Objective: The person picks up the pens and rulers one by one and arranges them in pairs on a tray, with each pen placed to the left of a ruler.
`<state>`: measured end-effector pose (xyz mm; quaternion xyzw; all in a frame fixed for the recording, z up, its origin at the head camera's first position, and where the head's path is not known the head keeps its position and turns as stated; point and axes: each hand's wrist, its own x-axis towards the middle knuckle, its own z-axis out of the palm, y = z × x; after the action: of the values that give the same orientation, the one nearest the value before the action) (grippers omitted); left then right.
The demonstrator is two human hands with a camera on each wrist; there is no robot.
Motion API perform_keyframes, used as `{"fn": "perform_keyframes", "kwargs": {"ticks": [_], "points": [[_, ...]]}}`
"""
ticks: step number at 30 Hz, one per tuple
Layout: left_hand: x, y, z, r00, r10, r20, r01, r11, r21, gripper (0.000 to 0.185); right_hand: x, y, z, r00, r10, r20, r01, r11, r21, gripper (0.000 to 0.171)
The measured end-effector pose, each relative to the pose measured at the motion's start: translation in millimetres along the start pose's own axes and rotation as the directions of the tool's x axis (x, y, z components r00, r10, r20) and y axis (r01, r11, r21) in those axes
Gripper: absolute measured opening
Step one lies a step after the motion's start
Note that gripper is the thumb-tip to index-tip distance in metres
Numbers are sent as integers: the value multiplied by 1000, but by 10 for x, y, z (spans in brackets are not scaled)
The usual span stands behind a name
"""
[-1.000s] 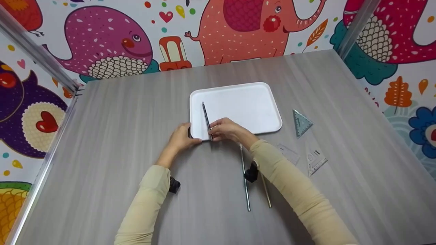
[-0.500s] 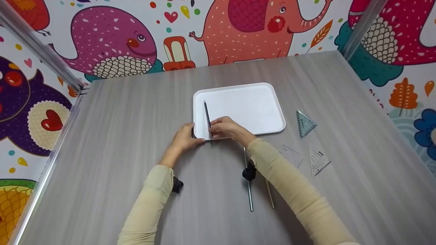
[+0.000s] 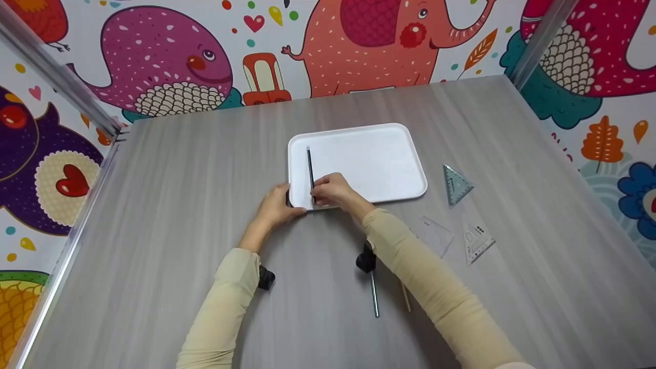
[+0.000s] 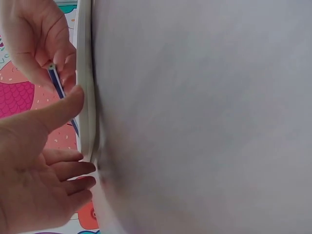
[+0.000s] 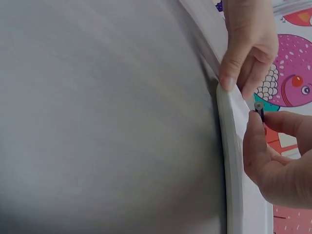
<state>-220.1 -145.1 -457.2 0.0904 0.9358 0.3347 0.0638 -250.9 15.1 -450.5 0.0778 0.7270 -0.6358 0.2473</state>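
Observation:
A white tray point(image 3: 369, 164) lies on the table. My left hand point(image 3: 273, 207) holds its near left corner, thumb on the near rim and fingers along the left side. In the left wrist view the thumb point(image 4: 66, 109) presses the rim. Between thumb and fingertips, my right hand point(image 3: 336, 190) pinches the near end of a dark pencil point(image 3: 310, 166). The pencil points away from me along the tray's left part; whether its far end touches the tray is unclear. The right wrist view shows the pencil's blunt end point(image 5: 259, 106) above the rim.
Right of the tray lie a teal set square point(image 3: 456, 185), a clear set square point(image 3: 477, 242) and a faint clear plastic piece point(image 3: 435, 236). A greenish stick point(image 3: 374, 297) and a gold one point(image 3: 405, 297) lie partly under the right forearm.
The right hand has shifted slightly away from me with the pencil, whose near end is now farther inside the tray's near rim. The left hand stays at the corner.

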Motion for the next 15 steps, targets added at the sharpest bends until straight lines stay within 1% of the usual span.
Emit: {"fn": "perform_keyframes", "kwargs": {"ticks": [4,5,9,11,12,14,15], "points": [[-3,2,3,1000,-7,5,7,1000,-6,60,-1,5,50,999,-16,-31,15,999,-44,31],[-3,-1,4,1000,0,3,0,1000,-8,60,-3,5,59,999,-22,-41,20,998,-60,31],[0,-9,0,1000,17,-8,-17,1000,-8,59,10,0,90,992,-80,-93,64,983,-170,28],[0,-13,-3,1000,21,-13,-21,1000,-3,59,38,-2,106,987,-110,-120,79,968,-237,25],[2,-14,-3,1000,21,-13,-21,1000,-4,58,27,-3,111,981,-141,-132,101,958,-269,22],[4,-17,-1,1000,23,-15,-23,1000,-9,58,33,14,116,964,-212,-158,145,924,-354,18],[6,-19,2,1000,25,-16,-25,1000,-11,57,174,113,116,950,-266,-166,185,902,-390,15]]}}
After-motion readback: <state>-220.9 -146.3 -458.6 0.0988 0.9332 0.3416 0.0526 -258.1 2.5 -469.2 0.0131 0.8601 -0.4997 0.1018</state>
